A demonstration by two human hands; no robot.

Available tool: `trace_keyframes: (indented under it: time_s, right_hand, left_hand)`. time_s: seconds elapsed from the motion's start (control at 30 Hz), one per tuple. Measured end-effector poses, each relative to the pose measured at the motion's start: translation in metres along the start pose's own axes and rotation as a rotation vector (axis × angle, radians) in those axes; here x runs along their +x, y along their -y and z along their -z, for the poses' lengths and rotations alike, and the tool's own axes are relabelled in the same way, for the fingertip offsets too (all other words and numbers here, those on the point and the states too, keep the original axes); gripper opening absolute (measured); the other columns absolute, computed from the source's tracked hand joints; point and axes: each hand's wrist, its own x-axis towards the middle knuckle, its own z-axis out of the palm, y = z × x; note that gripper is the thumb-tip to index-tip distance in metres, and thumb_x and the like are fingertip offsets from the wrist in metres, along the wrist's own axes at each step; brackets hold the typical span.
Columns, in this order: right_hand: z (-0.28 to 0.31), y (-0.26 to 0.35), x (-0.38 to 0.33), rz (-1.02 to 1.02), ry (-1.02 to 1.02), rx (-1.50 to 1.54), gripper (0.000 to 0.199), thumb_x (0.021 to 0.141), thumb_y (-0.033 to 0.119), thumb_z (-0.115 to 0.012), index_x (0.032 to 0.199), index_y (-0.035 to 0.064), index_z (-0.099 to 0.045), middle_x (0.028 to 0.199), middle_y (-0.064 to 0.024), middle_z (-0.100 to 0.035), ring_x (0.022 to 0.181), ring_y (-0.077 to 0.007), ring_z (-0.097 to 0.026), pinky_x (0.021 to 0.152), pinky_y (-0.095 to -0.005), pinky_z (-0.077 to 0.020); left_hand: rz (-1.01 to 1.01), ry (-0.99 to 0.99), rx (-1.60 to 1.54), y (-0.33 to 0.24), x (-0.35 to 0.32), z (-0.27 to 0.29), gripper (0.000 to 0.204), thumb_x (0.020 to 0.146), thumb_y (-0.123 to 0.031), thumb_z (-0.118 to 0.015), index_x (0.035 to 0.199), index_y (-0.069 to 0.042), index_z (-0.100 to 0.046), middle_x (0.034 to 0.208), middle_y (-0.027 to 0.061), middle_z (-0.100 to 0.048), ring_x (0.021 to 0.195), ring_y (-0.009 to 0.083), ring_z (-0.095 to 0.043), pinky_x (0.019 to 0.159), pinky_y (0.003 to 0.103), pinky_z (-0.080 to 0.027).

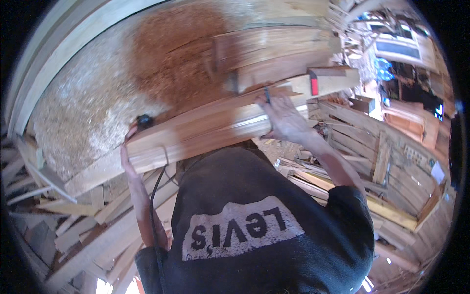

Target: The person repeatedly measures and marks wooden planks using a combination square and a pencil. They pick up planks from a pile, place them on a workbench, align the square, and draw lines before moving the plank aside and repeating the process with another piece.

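The fingers of the right hand are spread wide over the board, which lies slanting across the middle of the frame; a small dark thing is at their tips. The left hand touches the board's left end, beside a black round thing; whether its fingers grip, I cannot tell. Probably the two hands are far apart so that the board stays steady. Beyond it, sawdust covers the upper left, and blocks lie at upper centre. At right is a box-like piece; its inside is not clear.
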Motion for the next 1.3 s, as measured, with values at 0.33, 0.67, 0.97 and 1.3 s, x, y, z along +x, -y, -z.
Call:
trace_keyframes:
  time_s: [0.33, 0.67, 0.97, 1.3]
  right_hand:
    - [0.003, -0.048, -0.001, 0.197, -0.155, 0.044, 0.089, 0.078, 0.038, -0.086, 0.152, 0.0026, -0.051, 0.143, -0.0213, -0.060, 0.136, -0.0365, -0.056, 0.119, -0.0515, -0.0372]
    - [-0.102, -0.218, -0.023, -0.172, -0.607, 1.911, 0.062, 0.111, 0.051, -0.047, 0.114, -0.0048, -0.075, 0.114, -0.0213, -0.078, 0.111, -0.0332, -0.072, 0.106, -0.0442, -0.0516]
    - [-0.156, -0.221, 0.033, -0.413, -0.431, 1.654, 0.071, 0.108, 0.059, -0.046, 0.105, -0.0054, -0.077, 0.109, -0.0223, -0.078, 0.100, -0.0298, -0.075, 0.095, -0.0439, -0.0575]
    - [-0.050, -0.168, 0.004, -0.518, 0.006, 2.045, 0.072, 0.109, 0.057, -0.045, 0.105, -0.0082, -0.077, 0.108, -0.0238, -0.078, 0.097, -0.0313, -0.075, 0.098, -0.0440, -0.0574]
  left_hand:
    - [0.032, -0.147, -0.213, 0.016, -0.035, -0.051, 0.075, 0.110, -0.067, -0.031, 0.134, -0.005, -0.066, 0.174, 0.0151, -0.032, 0.162, 0.0330, -0.023, 0.131, 0.053, -0.022]
    - [0.141, -0.147, -0.280, 0.043, -0.012, -0.015, 0.081, 0.111, -0.066, -0.029, 0.148, 0.001, -0.055, 0.169, 0.0150, -0.040, 0.156, 0.0306, -0.035, 0.130, 0.049, -0.026]
    - [0.273, -0.079, -0.411, 0.079, 0.000, 0.038, 0.079, 0.111, -0.060, -0.035, 0.157, 0.002, -0.046, 0.165, 0.0165, -0.045, 0.151, 0.0306, -0.043, 0.126, 0.049, -0.034]
    - [0.201, -0.198, -0.563, 0.032, 0.000, -0.031, 0.059, 0.114, -0.043, -0.046, 0.146, 0.006, -0.052, 0.137, 0.0100, -0.064, 0.109, 0.0173, -0.067, 0.100, 0.037, -0.055]
